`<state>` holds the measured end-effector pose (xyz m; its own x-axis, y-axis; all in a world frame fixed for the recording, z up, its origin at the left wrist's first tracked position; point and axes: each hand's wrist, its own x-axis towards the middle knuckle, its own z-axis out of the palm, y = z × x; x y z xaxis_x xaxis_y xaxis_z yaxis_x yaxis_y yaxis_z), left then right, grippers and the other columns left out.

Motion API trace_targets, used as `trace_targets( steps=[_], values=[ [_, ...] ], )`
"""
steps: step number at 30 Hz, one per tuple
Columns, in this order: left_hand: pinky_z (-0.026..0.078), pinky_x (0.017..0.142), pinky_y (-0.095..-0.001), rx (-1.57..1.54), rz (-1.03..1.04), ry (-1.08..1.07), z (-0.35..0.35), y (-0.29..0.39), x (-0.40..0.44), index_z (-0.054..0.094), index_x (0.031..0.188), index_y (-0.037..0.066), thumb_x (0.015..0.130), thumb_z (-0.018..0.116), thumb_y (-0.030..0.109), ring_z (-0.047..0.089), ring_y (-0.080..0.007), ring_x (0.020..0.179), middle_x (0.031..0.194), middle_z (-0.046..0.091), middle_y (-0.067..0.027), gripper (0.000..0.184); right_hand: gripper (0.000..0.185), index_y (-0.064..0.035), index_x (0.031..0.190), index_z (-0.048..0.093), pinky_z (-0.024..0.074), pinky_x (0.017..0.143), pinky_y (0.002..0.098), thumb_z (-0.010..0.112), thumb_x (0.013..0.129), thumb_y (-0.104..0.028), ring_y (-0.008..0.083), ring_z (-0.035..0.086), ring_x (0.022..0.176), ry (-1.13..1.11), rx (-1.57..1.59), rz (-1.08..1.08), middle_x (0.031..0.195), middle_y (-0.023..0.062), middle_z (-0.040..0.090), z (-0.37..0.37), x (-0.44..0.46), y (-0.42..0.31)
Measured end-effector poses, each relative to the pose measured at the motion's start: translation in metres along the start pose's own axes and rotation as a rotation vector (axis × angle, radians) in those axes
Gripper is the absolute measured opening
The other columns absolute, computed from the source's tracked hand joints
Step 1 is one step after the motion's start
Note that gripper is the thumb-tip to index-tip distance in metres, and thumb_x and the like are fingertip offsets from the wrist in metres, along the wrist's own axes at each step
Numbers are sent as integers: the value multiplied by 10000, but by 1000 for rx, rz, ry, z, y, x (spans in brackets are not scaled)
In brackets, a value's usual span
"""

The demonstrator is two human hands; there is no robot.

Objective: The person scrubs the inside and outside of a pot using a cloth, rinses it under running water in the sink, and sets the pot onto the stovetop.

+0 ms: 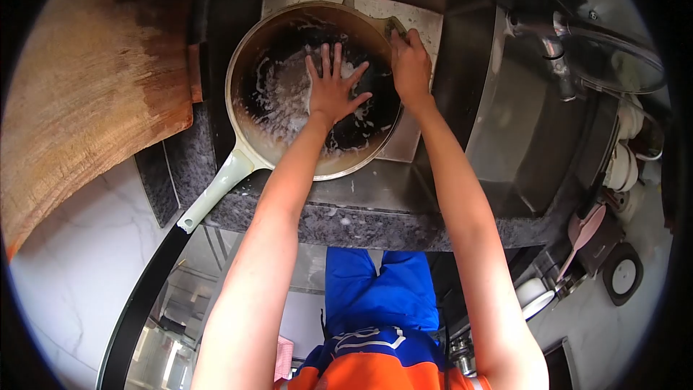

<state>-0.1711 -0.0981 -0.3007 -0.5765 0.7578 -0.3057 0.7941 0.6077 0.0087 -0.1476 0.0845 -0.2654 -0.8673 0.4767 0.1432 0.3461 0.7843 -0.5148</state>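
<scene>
A large round frying pan [234, 112] with a pale rim and dark inside lies in front of me. Whitish foam or suds [278, 97] streak its inner surface. Over the middle of the pan, my left hand [333, 94] is spread flat with its fingers apart; whether the palm touches the bottom I cannot tell. At the pan's upper right rim, my right hand [411, 68] is closed around its short side part, where a small dark greenish patch shows beside the fingers. The pan's long pale handle [224, 182] points down and left.
A metal sink [509, 137] with a tap [556, 54] is on the right. A thick wooden board [94, 79] stands at left. Along the front runs a dark stone counter edge [346, 225]. Bowls [622, 166] and a pink spoon [581, 235] sit at far right.
</scene>
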Motion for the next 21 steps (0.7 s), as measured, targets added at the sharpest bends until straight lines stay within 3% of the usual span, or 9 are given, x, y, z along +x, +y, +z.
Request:
trace_targets(
  steps=[5,8,12,14,16,18,21],
  values=[
    [27,1044,-711,-17,5,36,4,-1,-3,206,1477,427,864,280,732,1,-468,1418,1562,31,-218,689,138,0,910,686,484,665,455,573,840,-35,388,606,744,-11,-33,33,878,197,559,11,32,8],
    [26,1044,-711,7,4,-32,-2,0,-2,217,1475,427,862,288,732,2,-467,1418,1561,34,-219,689,113,15,836,672,469,656,456,572,838,-37,405,587,744,-17,25,-38,850,213,538,3,-2,6],
    [23,1045,-711,-34,6,2,-1,-2,-2,225,1473,427,859,297,733,0,-465,1419,1561,36,-219,690,94,21,799,651,453,643,461,582,831,-35,415,568,750,48,36,-16,823,218,519,10,26,9],
    [22,1045,-711,-41,1,12,0,-1,-2,235,1470,426,857,305,732,0,-464,1419,1561,35,-219,689,83,22,790,637,440,639,458,588,821,-37,412,563,762,-22,207,128,827,222,516,19,32,15],
    [22,1045,-711,-41,-2,1,0,-2,-1,242,1469,425,856,308,732,0,-463,1419,1560,38,-221,689,98,1,846,660,463,683,456,578,813,-42,407,578,789,-100,81,14,893,218,540,7,12,-4],
    [21,1045,-711,-35,4,-15,-2,1,-3,248,1467,424,854,312,732,0,-463,1420,1559,41,-222,689,161,-23,926,672,489,723,445,563,811,-53,387,597,829,63,-1,-182,972,191,562,19,-6,-12],
    [21,1044,-711,-19,-17,-65,-1,-2,-1,260,1464,424,854,314,731,-2,-463,1420,1559,43,-222,684,245,-34,1011,671,513,739,433,572,787,-27,364,612,862,-39,0,-133,1027,159,562,29,14,-28]
  ],
)
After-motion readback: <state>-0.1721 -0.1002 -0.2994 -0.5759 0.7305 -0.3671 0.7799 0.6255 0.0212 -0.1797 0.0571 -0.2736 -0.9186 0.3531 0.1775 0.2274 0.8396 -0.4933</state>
